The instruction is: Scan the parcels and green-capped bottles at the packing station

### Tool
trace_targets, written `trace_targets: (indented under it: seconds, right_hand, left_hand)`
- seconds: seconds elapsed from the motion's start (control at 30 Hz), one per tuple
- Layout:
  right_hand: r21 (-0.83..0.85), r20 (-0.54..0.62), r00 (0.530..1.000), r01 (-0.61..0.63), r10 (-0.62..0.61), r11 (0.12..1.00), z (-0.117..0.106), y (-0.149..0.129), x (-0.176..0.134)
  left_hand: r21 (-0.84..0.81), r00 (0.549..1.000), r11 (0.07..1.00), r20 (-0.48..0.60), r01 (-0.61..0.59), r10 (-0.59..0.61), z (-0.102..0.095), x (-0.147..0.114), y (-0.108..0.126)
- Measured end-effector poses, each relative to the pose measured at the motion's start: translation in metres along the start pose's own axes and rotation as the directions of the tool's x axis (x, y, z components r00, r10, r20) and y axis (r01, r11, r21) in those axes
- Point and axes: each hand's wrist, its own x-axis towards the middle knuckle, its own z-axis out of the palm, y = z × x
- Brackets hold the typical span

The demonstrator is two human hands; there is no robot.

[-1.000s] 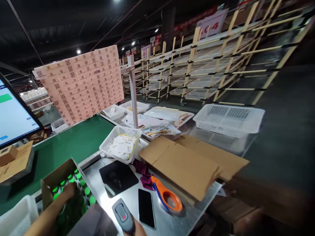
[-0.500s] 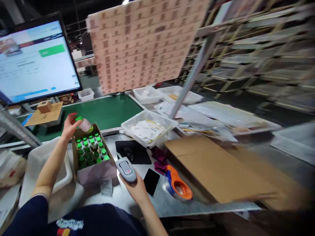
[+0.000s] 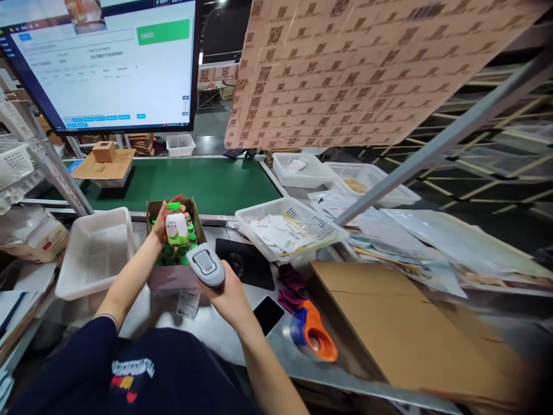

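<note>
A small white bottle with a green cap is held upright in the left hand, the fingers wrapped around its body from the left side. The bottle is raised just above an open cardboard box, in which further green-capped bottles are seen standing in rows. A grey handheld scanner is grasped in the right hand, its head directed towards the bottle and lying just beside it, slightly below and to the right; whether the two touch cannot be told. The box is set on a metal work table, with a printed label hanging at its front wall. To the left of the box an open white plastic basket is noted. To the right of the scanner a black mat, a dark phone, a purple cloth and an orange tape dispenser are laid out on the table. A white basket holding paper slips stands behind the mat. Flattened cardboard is spread over the right of the table. A green conveyor belt runs behind the box, a monitor is mounted above it, and a pink sheet printed with codes hangs at upper right.
</note>
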Motion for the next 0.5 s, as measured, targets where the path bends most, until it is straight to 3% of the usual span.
trace_targets:
  seconds: [0.17, 0.37, 0.5]
  right_hand:
    - [0.362, 0.182, 0.978, -0.159, 0.098, 0.918, 0.01, 0.004, -0.011]
    - [0.41, 0.275, 0.954, -0.226, 0.116, 0.884, 0.006, 0.007, -0.017]
    - [0.424, 0.331, 0.935, -0.271, 0.131, 0.864, 0.003, 0.011, -0.012]
  left_hand:
    - [-0.079, 0.998, 0.997, 0.068, 0.017, -0.012, -0.016, -0.013, -0.005]
    - [-0.153, 0.995, 0.988, 0.094, -0.023, 0.037, -0.039, -0.009, -0.019]
    - [-0.197, 0.999, 0.98, -0.035, -0.011, 0.004, -0.045, -0.01, -0.022]
